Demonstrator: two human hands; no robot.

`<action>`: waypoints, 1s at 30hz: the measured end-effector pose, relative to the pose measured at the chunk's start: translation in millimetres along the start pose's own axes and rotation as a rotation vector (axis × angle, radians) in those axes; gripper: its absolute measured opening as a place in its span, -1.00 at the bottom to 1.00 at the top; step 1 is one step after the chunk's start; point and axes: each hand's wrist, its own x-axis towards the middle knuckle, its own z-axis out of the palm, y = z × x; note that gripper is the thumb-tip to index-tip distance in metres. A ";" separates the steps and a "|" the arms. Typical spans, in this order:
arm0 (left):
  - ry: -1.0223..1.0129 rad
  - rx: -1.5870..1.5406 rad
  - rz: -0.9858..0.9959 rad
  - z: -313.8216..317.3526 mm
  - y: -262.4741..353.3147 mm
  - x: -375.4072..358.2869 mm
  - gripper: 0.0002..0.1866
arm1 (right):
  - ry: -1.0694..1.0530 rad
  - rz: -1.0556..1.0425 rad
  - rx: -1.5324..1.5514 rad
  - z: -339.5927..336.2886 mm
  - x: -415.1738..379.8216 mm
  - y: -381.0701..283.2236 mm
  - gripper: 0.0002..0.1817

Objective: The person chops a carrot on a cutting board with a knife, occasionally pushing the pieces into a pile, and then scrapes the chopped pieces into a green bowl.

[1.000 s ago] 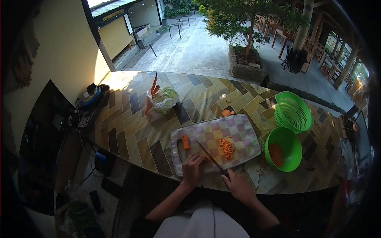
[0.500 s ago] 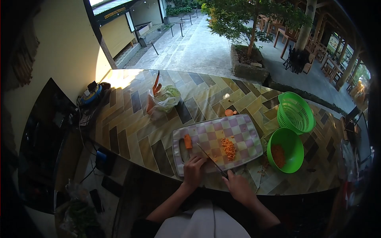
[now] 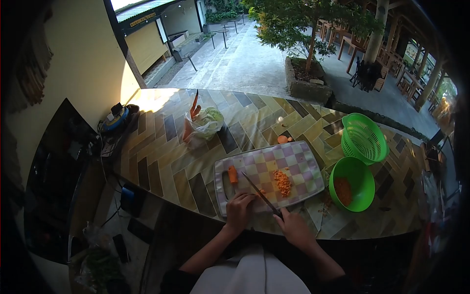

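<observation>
My right hand (image 3: 296,229) grips a kitchen knife (image 3: 265,197) by its handle, the blade slanting away to the upper left over a checked cutting board (image 3: 304,156). Close to the blade, my left hand (image 3: 239,211) rests on the board's near edge with its fingers curled together. What sits under those fingertips is hidden, though small orange bits lie just beside them. A carrot piece (image 3: 232,174) lies near the board's handle slot. Right of the blade is a small pile of chopped carrot (image 3: 282,183).
A green bowl (image 3: 364,192) with orange bits inside stands right of the board, a green colander (image 3: 361,132) behind it. A plastic bag of vegetables (image 3: 206,124) with carrots sits farther back. Carrot ends (image 3: 283,139) lie beyond the board. A cable reel (image 3: 115,117) is at left.
The knife blade has shifted slightly and lies a little closer to the left fingertips. Both hands stay in nearly the same place; the view has tilted slightly.
</observation>
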 end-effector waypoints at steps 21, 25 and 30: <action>0.028 -0.080 -0.169 1.3 1.5 1.6 -0.84 | 0.019 0.005 0.014 5.8 5.8 -8.0 -0.66; 0.040 -0.107 -0.123 3.3 -2.9 2.3 -0.84 | 0.012 0.016 0.052 0.3 -3.1 -12.7 -0.66; 0.044 -0.099 -0.111 2.7 -2.1 0.5 -0.87 | -0.010 0.006 -0.038 11.0 -4.1 -9.8 -0.66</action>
